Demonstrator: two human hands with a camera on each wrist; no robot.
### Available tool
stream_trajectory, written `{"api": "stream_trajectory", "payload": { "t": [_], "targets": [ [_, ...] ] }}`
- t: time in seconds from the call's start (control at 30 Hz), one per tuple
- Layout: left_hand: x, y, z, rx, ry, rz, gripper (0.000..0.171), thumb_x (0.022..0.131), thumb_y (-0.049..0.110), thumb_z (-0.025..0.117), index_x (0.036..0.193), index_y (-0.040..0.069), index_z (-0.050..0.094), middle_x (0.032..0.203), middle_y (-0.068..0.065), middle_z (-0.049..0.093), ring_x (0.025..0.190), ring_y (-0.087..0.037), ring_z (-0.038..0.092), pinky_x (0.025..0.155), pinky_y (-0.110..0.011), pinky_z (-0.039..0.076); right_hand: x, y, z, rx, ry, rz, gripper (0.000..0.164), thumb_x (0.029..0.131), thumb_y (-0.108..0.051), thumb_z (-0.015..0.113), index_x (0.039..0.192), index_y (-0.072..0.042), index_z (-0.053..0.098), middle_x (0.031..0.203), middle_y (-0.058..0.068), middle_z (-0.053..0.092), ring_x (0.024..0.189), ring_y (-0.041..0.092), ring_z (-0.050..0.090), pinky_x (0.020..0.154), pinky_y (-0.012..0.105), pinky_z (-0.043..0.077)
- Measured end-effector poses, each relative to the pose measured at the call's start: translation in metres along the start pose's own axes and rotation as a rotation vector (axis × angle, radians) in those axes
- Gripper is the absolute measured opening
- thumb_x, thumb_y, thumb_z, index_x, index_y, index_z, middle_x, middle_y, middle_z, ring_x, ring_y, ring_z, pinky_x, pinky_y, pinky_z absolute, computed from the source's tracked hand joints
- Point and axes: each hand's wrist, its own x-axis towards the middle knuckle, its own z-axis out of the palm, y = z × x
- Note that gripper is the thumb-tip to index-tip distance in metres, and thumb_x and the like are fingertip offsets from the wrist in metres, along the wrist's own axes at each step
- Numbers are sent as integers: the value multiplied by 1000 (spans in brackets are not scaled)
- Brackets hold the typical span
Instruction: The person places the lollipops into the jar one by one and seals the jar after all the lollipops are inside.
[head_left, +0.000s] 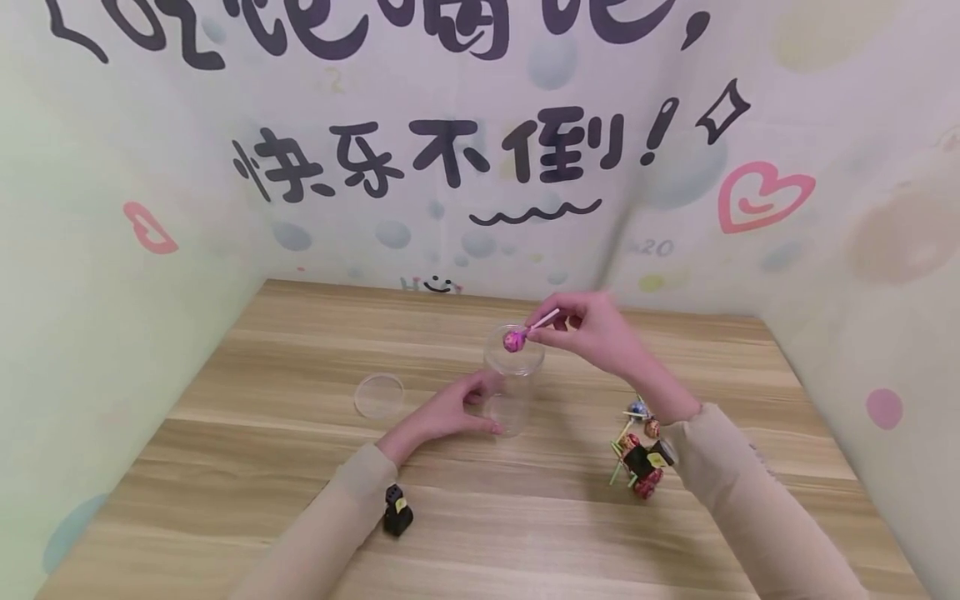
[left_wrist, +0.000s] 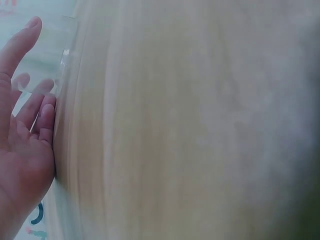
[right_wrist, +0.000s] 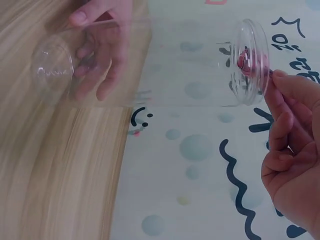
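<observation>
A tall clear plastic jar (head_left: 517,396) stands upright on the wooden table with its mouth uncovered. My left hand (head_left: 450,408) holds it low on the side, thumb at the front and fingers round the back. In the left wrist view, the fingers (left_wrist: 46,117) show beyond the transparent wall. My right hand (head_left: 596,333) pinches the white stick of a lollipop in a pink wrapper (head_left: 513,341). Its round head points down at the jar's mouth, and in the right wrist view it shows through the clear rim (right_wrist: 250,65).
A round clear lid (head_left: 378,396) lies flat on the table to the left of the jar. Several wrapped lollipops (head_left: 647,483) lie in a loose pile by my right forearm. A printed wall sheet (head_left: 450,242) borders the table (head_left: 480,533) at the back.
</observation>
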Motion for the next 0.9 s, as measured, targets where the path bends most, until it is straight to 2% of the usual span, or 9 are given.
{"api": "stream_trajectory", "payload": {
  "t": [0.37,0.9],
  "targets": [
    [1,1,0,13,-8,19,68,77,24,86,136,14,54,135,-4,60,124,-20,54,110,-39,43,-2,-2,14,6,-52,-16,7,84,-15,78,90,-17,76,86,0,73,64,10,54,54,19,37],
    [-1,1,0,9,-13,23,73,78,26,85,140,12,51,140,-6,58,129,-23,53,112,-41,42,-3,-4,18,0,-59,-15,9,84,-12,78,91,-17,75,85,-1,74,62,10,49,53,19,35]
  ]
}}
